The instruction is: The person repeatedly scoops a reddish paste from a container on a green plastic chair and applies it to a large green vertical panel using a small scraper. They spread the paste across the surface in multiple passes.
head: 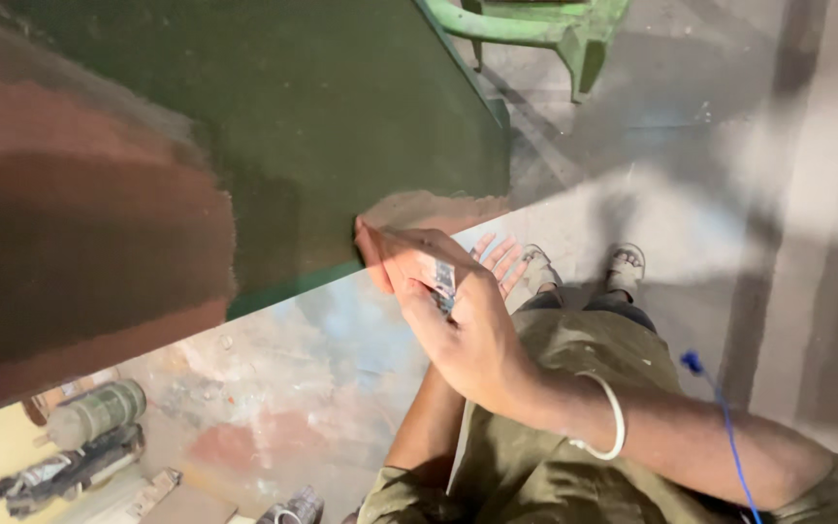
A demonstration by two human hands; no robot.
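Right hand (458, 325) grip clamped on small flat tool (443, 281), pressed against smooth green-painted panel (341, 107), left hand (499, 260) fingers spread apart.

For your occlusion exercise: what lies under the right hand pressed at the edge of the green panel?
Under the right hand, a small grey scraper-like tool shows partly, and left-hand fingers peek out beyond. The left palm and forearm are mostly covered.

Big green-and-rust metal panel (273, 146) blocks the whole upper left and centre. Right hand (448, 311) presses its lower edge, left hand (499, 260) just behind. Open floor (729, 175) on the right. Green chair (535, 29) top centre, tool clutter (80, 446) lower left (blurred).
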